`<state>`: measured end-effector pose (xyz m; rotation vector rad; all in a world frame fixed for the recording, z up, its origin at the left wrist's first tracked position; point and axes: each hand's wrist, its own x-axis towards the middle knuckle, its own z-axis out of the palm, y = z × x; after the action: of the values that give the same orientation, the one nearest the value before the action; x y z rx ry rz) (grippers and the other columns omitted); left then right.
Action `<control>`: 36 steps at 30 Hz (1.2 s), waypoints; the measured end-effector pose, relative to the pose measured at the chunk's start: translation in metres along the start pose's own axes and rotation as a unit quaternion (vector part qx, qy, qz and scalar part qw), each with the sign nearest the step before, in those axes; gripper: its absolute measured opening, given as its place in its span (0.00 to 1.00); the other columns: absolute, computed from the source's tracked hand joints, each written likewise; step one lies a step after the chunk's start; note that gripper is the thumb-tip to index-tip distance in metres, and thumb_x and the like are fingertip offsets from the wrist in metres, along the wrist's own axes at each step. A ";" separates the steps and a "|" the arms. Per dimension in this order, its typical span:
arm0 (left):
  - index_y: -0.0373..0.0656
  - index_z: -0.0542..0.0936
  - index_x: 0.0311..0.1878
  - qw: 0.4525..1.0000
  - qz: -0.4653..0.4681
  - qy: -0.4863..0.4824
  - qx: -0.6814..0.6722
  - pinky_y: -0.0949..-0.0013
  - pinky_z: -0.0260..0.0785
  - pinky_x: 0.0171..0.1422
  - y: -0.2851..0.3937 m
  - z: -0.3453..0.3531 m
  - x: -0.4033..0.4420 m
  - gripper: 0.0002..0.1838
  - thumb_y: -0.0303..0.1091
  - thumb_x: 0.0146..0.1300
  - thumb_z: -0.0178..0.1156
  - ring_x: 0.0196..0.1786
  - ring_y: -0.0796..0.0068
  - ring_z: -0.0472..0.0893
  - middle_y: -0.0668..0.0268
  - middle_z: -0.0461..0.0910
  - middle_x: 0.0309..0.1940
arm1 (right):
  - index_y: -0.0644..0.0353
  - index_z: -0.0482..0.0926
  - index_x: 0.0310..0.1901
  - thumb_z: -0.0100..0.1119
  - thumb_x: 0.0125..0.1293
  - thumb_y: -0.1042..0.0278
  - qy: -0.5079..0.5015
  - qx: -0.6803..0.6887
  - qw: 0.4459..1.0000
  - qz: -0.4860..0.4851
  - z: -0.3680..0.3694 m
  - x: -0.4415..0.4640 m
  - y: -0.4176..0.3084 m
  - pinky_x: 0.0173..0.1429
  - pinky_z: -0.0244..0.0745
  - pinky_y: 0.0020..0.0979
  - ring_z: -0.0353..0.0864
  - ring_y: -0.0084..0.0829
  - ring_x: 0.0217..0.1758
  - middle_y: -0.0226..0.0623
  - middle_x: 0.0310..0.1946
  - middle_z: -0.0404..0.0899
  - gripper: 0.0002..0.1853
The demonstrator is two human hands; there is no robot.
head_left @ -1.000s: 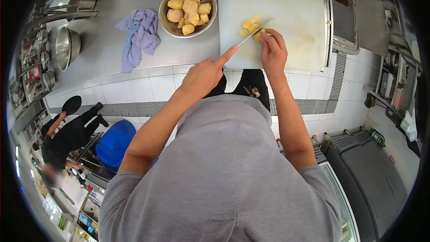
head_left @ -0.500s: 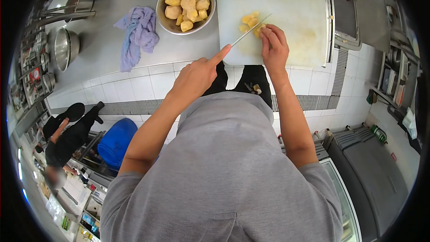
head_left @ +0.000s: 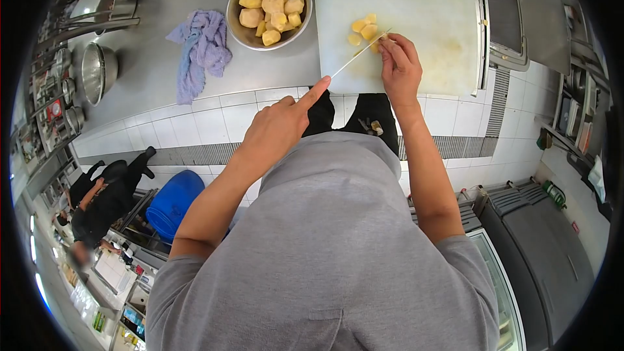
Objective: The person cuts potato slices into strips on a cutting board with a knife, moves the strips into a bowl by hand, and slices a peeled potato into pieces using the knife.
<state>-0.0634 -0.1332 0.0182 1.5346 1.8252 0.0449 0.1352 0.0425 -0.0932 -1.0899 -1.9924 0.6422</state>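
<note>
Knife out over the cutting board [head_left: 429, 6]!
Left hand [head_left: 279, 123] grips the knife [head_left: 354, 57]; right hand [head_left: 402, 75] pinches a yellow piece [head_left: 376, 47].

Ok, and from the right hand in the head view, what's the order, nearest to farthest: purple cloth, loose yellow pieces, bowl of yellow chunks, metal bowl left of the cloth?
From the right hand:
1. Loose yellow pieces, at its fingertips
2. Bowl of yellow chunks, left of the board
3. Purple cloth, farther left
4. Metal bowl, far left
</note>
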 end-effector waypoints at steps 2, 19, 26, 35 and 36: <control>0.74 0.59 0.96 1.000 0.008 0.012 -0.006 0.44 0.79 0.43 0.002 0.005 0.012 0.48 0.24 0.79 0.61 0.32 0.47 0.83 0.53 0.81 0.31 | 0.61 0.94 0.54 0.73 0.78 0.79 -0.004 -0.011 1.000 0.001 0.000 0.000 -0.001 0.52 0.94 0.34 0.95 0.35 0.51 0.41 0.59 0.91 0.08; 0.72 0.60 0.95 0.996 0.044 0.044 -0.064 0.43 0.80 0.48 -0.006 0.009 0.047 0.48 0.23 0.78 0.60 0.36 0.43 0.86 0.48 0.84 0.32 | 0.60 0.93 0.50 0.76 0.73 0.78 0.019 -0.005 1.000 -0.005 0.002 -0.002 -0.003 0.50 0.90 0.36 0.93 0.39 0.47 0.40 0.57 0.91 0.07; 0.74 0.60 0.95 1.000 0.012 0.013 -0.010 0.43 0.79 0.47 0.000 -0.001 0.016 0.46 0.25 0.81 0.60 0.34 0.45 0.85 0.51 0.82 0.33 | 0.60 0.93 0.49 0.77 0.72 0.79 0.015 -0.003 1.000 -0.003 -0.001 0.001 -0.003 0.48 0.90 0.35 0.93 0.37 0.45 0.40 0.56 0.91 0.07; 0.75 0.61 0.95 1.000 -0.007 -0.006 -0.001 0.44 0.80 0.45 0.002 -0.003 -0.004 0.46 0.25 0.80 0.61 0.33 0.47 0.85 0.54 0.80 0.32 | 0.61 0.93 0.49 0.75 0.71 0.82 0.016 0.013 1.000 0.002 0.000 0.000 0.001 0.48 0.90 0.35 0.93 0.35 0.44 0.41 0.57 0.91 0.08; 0.74 0.61 0.95 1.000 -0.002 0.000 0.000 0.44 0.80 0.45 0.002 -0.002 -0.004 0.47 0.25 0.80 0.61 0.34 0.47 0.85 0.54 0.81 0.32 | 0.61 0.93 0.49 0.75 0.71 0.82 0.016 0.013 1.000 0.003 0.001 0.000 0.001 0.48 0.90 0.35 0.93 0.35 0.44 0.41 0.57 0.91 0.08</control>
<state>-0.0629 -0.1349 0.0227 1.5310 1.8269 0.0434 0.1354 0.0431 -0.0946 -1.0839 -1.9492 0.6481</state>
